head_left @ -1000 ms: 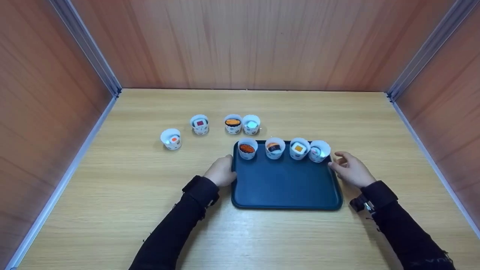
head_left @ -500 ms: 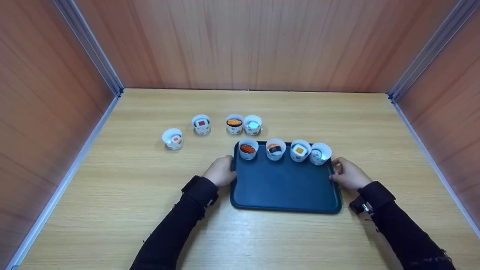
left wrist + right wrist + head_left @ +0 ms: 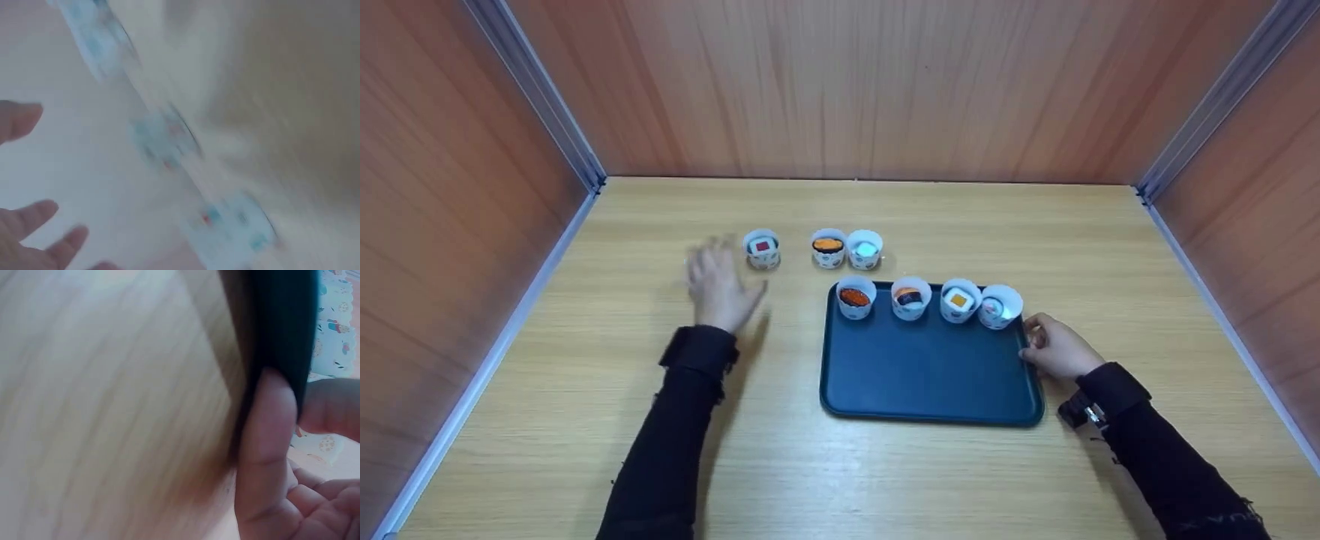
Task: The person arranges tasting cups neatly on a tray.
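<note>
My left hand is over the left of the table, blurred, with its fingers spread and nothing in its grasp. A paper cup with a white and orange piece is hidden behind it. Just right of its fingers stands a paper cup holding a white piece with a red square. In the left wrist view the cups are smeared and apart from the fingers. My right hand pinches the right edge of the dark tray; the right wrist view shows fingers on both sides of the rim.
Along the tray's back edge stand several patterned cups, from one with a red-orange topping to one with a pale piece. Behind the tray, two cups stand side by side, one orange-topped, one pale green. A wooden wall closes the back.
My left hand has let go of the tray's left edge and moved left and away, over the leftmost cup. My right hand closed on the tray's right edge and stays there.
</note>
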